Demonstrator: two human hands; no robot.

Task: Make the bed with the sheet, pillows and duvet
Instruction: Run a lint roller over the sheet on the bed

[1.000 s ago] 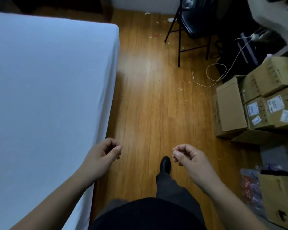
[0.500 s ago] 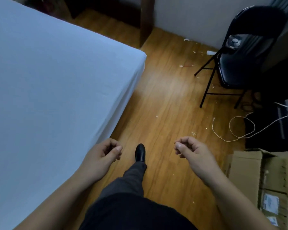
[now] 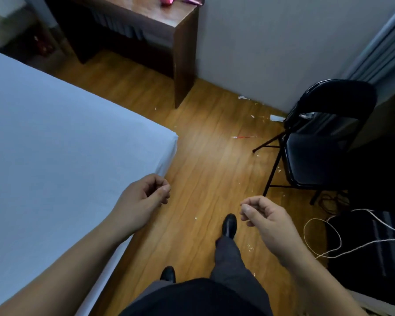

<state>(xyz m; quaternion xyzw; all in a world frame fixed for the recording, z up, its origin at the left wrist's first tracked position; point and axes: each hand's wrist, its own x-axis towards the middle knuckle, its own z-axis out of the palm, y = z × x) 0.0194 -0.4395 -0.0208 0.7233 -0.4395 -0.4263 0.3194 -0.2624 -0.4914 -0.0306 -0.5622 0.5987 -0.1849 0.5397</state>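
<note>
Head view puts the bed (image 3: 55,144) to your left, its white sheet (image 3: 66,179) already stretched flat over the mattress — no pillows and no duvet show anywhere in the picture, so you cannot tell from here which way they lie. The bed's near edge runs away from you along your left side to a corner (image 3: 172,139) ahead, and from there the far edge turns off to the left. Your left hand (image 3: 144,199) hangs just at that near edge, close to the corner; your right hand (image 3: 263,216) is out over the wooden floor (image 3: 203,167), well apart from the bed. Both hands hold nothing, fingers loosely curled in. So the left hand is the nearer one for any work on the sheet at that corner. Ahead stands a dark wooden desk (image 3: 180,42), and to your right a black folding chair (image 3: 324,142) with a white cord (image 3: 338,247) loose on the floor near it — mind your right foot (image 3: 229,225) there. By my reading, the bedding still to come must be fetched from outside this view.
</note>
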